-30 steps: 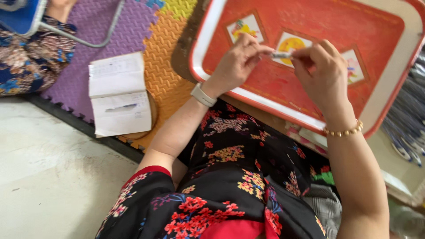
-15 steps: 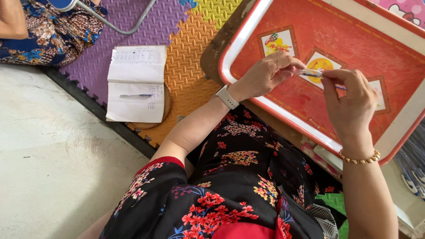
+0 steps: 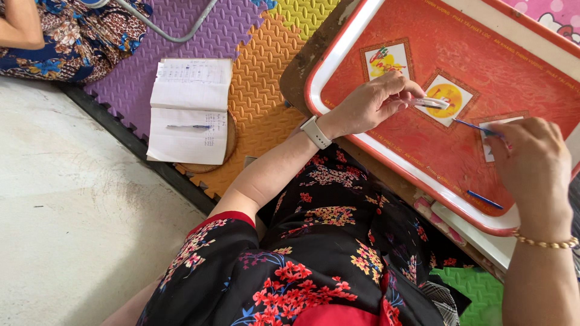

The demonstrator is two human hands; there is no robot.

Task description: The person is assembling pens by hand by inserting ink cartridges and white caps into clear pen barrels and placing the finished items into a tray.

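A small clear tube-like piece (image 3: 430, 102) is pinched between the thumb and fingertips of the left hand (image 3: 368, 108), so that grip is clamped on it; it is held just above the red tray (image 3: 531, 78), near the yellow picture square. A thin blue stick (image 3: 474, 126) is gripped in the closed right hand (image 3: 534, 160), its free end pointed toward the clear piece, with a small gap between the two. A second blue stick (image 3: 484, 200) is seen lying on the tray near its white rim. A pale watch (image 3: 316, 132) is worn on the left wrist and a gold bead bracelet (image 3: 547, 242) on the right. On the foam floor mat (image 3: 254, 90) to the left, an open notebook (image 3: 190, 111) is laid with a pen (image 3: 188, 126) across it.
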